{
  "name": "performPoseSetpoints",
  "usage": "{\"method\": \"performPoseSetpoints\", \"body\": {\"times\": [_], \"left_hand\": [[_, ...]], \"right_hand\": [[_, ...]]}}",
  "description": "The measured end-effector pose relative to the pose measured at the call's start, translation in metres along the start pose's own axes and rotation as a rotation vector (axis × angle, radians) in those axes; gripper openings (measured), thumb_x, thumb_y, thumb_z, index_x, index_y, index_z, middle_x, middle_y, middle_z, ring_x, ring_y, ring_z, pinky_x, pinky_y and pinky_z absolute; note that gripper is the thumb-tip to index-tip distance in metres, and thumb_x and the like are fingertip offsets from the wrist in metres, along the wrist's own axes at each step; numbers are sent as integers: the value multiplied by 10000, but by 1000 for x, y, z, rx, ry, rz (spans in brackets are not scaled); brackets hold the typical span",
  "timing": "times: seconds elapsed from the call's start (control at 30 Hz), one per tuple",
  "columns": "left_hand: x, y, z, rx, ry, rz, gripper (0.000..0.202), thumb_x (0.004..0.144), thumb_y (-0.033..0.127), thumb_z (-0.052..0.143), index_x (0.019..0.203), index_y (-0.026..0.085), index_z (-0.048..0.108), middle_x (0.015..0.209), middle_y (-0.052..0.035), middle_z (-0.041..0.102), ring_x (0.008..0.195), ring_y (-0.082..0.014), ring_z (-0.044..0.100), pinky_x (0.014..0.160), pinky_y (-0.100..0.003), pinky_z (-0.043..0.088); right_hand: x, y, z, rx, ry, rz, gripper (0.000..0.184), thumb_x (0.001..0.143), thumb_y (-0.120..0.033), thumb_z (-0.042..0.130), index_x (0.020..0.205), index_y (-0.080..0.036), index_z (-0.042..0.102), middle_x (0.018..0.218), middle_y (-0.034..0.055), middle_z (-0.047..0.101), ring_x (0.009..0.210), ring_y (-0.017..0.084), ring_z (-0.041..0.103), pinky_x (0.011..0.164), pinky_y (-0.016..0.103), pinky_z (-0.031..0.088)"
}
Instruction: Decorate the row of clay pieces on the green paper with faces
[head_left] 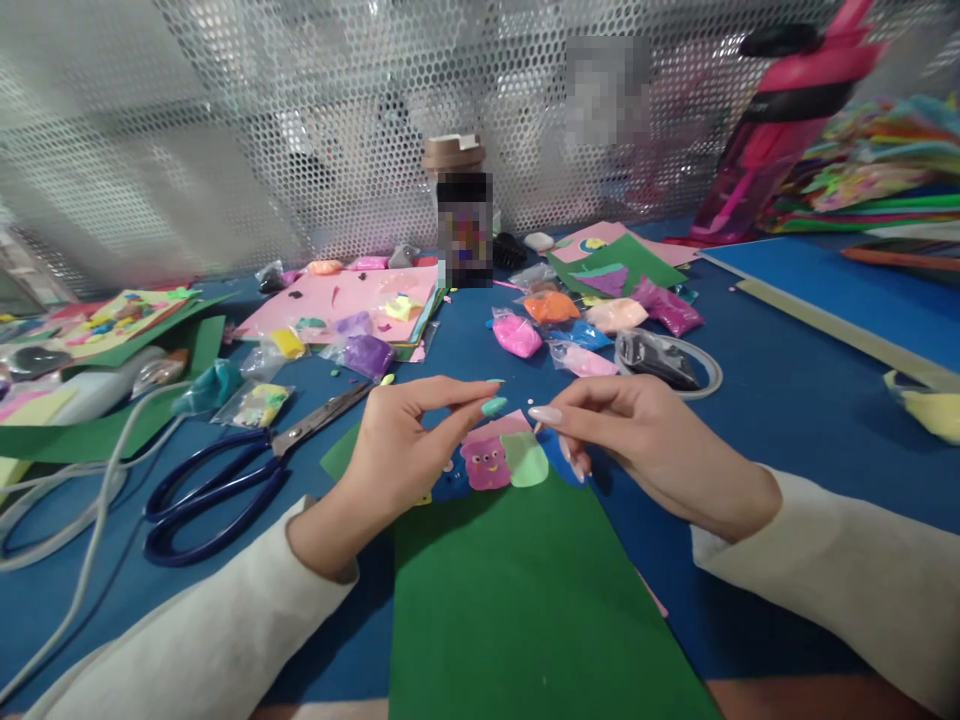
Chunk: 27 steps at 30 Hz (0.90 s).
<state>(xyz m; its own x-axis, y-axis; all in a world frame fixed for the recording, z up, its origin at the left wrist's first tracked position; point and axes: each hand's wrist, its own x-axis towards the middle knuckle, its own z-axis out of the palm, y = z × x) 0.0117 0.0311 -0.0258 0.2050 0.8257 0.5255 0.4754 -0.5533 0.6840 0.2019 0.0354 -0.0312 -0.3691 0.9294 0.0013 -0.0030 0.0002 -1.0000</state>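
My left hand (405,440) hovers over the top of a green sheet (517,600), thumb and forefinger closed in a pinch. Facing it, my right hand (645,435) also has its thumb and fingers pinched together by the sheet's upper right. What either hand holds, if anything, I cannot make out. A tiny whitish bit (530,402) shows near the right thumb tip. Flat on the sheet lies a magenta clay figure (487,466) with small eyes, beside a plain light green clay piece (529,462). Blue clay with dots is partly hidden by my left hand.
Blue-handled scissors (214,495) lie at left near a white cable (97,560). Clay packets, including a purple one (367,354) and an orange one (551,307), lie beyond my hands. A cup (454,155) and pink bottle (780,130) stand before a perforated metal screen (300,130).
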Motion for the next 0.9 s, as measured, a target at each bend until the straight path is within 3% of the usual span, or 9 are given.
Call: {"method": "performPoseSetpoints", "body": {"times": [0.13,0.27,0.43,0.57,0.67,0.73,0.9], "left_hand": [[0,1,0,-10,-12,-20,113,708,133,655,796,187,702,752,-4,713,647,-131,665,592,-195,561],[-1,5,-3,71,8,36,37,677,144,691,677,179,679,661,13,689,594,-107,631,573,-185,534],[-3,2,-4,101,-36,135,51,739,166,648,774,174,684,723,-6,694,636,-95,624,619,-181,517],[-1,-2,-3,118,-50,209,74,761,170,629,804,161,689,738,-21,691,653,-90,619,610,-172,497],[0,-3,-4,160,-46,221,95,775,179,613,823,161,694,759,-32,684,659,-92,617,593,-176,488],[1,-4,-4,193,-51,214,122,788,168,589,856,166,691,787,-36,681,659,-93,616,585,-180,487],[2,-5,-4,225,-89,174,106,771,147,596,828,170,682,780,-12,690,689,-92,626,637,-171,490]], "right_hand": [[-1,0,0,-16,-2,-1,260,687,-381,690,641,-132,630,488,-13,545,427,74,486,418,209,396],[-2,0,0,-34,-17,-21,195,680,-325,696,636,-147,632,503,-14,559,434,79,499,429,211,416],[-12,-1,5,-149,-63,-96,135,731,-258,622,632,-169,603,499,-16,557,426,94,517,429,220,435],[-26,5,12,-514,-40,-393,160,778,-162,538,624,-179,579,554,-2,594,492,102,543,482,220,434],[-37,13,18,-730,-175,-737,141,797,-134,516,693,-169,605,650,25,653,618,131,605,599,243,475],[-44,18,22,-793,-261,-880,164,821,-136,502,721,-157,629,709,43,681,736,158,638,703,264,490],[-53,23,20,-867,-310,-907,271,886,-155,449,698,-154,644,803,31,705,868,139,638,809,246,469]]}}
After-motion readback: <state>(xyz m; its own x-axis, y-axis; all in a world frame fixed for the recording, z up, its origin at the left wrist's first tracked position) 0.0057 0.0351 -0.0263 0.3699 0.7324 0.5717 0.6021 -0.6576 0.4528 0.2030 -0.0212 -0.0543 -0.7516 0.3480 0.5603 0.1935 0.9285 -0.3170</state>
